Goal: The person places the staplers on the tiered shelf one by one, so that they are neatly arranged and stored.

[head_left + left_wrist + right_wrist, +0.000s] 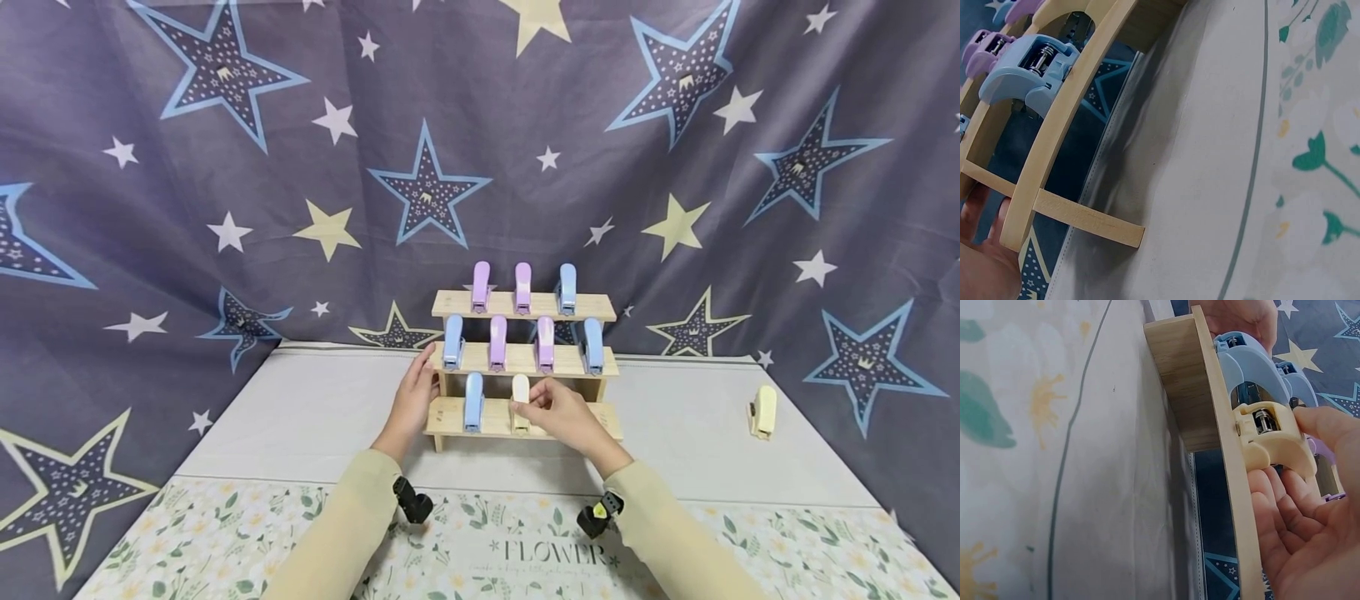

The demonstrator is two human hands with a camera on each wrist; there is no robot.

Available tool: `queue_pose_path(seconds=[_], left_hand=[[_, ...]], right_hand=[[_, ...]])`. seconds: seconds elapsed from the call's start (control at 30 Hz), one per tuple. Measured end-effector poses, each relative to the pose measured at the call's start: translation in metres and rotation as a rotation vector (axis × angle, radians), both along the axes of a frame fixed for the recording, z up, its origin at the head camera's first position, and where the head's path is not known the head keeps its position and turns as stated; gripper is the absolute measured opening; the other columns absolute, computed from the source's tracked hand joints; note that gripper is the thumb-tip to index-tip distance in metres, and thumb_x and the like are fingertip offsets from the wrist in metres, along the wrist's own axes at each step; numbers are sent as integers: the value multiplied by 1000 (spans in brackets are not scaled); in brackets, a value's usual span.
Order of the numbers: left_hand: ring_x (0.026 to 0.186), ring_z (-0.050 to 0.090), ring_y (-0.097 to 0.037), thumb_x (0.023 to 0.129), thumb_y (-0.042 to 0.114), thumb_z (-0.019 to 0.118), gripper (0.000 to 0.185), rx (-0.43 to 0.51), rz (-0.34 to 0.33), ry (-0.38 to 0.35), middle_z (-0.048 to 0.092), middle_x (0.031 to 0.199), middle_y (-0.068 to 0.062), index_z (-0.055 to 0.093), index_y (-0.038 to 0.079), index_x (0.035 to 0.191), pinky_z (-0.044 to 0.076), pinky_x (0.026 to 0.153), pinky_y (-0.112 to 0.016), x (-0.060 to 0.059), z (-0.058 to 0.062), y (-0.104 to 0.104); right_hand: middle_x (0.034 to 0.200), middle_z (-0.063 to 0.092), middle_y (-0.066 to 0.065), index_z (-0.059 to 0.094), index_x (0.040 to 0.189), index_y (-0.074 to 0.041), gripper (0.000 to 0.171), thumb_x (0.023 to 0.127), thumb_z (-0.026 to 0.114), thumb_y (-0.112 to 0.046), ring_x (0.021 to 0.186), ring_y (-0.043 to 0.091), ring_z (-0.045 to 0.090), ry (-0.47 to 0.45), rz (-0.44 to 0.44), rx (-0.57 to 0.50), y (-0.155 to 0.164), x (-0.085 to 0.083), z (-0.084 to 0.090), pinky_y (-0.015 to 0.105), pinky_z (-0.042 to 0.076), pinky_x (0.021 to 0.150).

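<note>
My right hand (564,414) pinches a cream-yellow stapler (521,400) on the bottom tier of a wooden rack (495,423). In the right wrist view, the thumb is on one side of this stapler (1279,440) and the fingers are on the other. My left hand (414,398) rests against the rack's left end, its fingers partly hidden behind the wood in the left wrist view. Left of the cream stapler on the same tier stands a blue stapler (473,402).
Blue and purple staplers stand on the middle tier (521,358) and top tier (502,302). Another yellow stapler (763,412) stands on the table at the right. A star-patterned curtain (525,208) hangs behind. A flowered cloth (510,517) covers the table's front.
</note>
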State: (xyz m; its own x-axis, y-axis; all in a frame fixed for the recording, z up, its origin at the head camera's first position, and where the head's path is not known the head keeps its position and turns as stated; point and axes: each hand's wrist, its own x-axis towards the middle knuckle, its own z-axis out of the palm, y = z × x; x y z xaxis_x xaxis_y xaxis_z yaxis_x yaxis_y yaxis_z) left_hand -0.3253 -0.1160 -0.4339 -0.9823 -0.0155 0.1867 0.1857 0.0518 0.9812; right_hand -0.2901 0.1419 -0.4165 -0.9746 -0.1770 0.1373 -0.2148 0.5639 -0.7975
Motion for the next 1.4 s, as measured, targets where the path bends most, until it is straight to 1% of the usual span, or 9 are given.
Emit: queue_pose_path(seconds=[0.27, 0.43, 0.5, 0.67, 0.73, 0.77, 1.1, 1.2, 1.4], left_hand=[[134, 46, -41, 112, 21, 30, 47, -1, 21, -9, 35, 156, -20, 33, 15, 158, 40, 113, -46, 2, 0, 0], [134, 44, -43, 112, 20, 29, 47, -2, 6, 4, 34, 156, -24, 31, 11, 158, 39, 113, -47, 2, 1, 0], [134, 44, -44, 112, 18, 29, 47, 1, -3, -4, 33, 156, -26, 30, 8, 158, 39, 113, -48, 7, 9, 1], [135, 44, -44, 112, 18, 29, 47, 1, -3, -3, 33, 156, -24, 30, 9, 158, 39, 113, -48, 5, 8, 1], [135, 44, -42, 112, 21, 29, 47, -3, 5, 7, 33, 157, -22, 31, 12, 158, 39, 113, -47, 0, 1, 0], [135, 44, -42, 112, 21, 29, 47, -6, 6, 7, 33, 157, -22, 31, 12, 158, 39, 113, -47, 0, 2, 0], [135, 43, -43, 112, 22, 29, 47, -19, 12, 6, 31, 158, -22, 31, 12, 158, 39, 113, -47, 1, 3, 0], [135, 43, -43, 112, 21, 29, 47, -17, 12, 6, 31, 158, -22, 31, 13, 158, 38, 113, -47, 1, 2, 1], [136, 43, -43, 112, 22, 29, 47, -20, 12, -1, 33, 157, -22, 31, 12, 158, 39, 113, -49, -1, 0, 1]], right_hand=[[84, 63, -1, 61, 96, -14, 33, 89, 76, -43, 70, 17, 54, 8, 19, -16, 0, 1, -2, 29, 45, 59], [89, 63, 0, 62, 102, -13, 35, 90, 75, -44, 76, 17, 56, -8, 44, -47, 5, 5, -1, 30, 48, 65], [91, 64, 2, 63, 105, -11, 37, 91, 74, -43, 79, 17, 58, -24, 60, -63, 8, 6, 0, 31, 49, 68], [93, 66, 4, 63, 111, -5, 39, 95, 70, -40, 80, 18, 62, -51, 128, -68, 23, 7, 5, 31, 52, 69], [93, 66, 5, 62, 112, -4, 39, 96, 69, -39, 80, 18, 62, -50, 153, -53, 29, 8, 7, 32, 53, 70], [93, 65, 5, 62, 113, -3, 39, 96, 69, -37, 80, 18, 61, -43, 162, -49, 32, 8, 8, 32, 54, 70], [92, 66, 5, 64, 111, -1, 30, 94, 70, -25, 82, 18, 61, 17, 166, 13, 80, 17, 14, 30, 54, 71], [92, 67, 5, 65, 110, 0, 28, 94, 70, -23, 83, 18, 61, 38, 139, 31, 102, 20, 15, 28, 54, 71], [94, 68, 9, 64, 113, 3, 30, 97, 67, -22, 82, 18, 63, 45, -5, 65, 151, 24, 13, 27, 56, 70]])
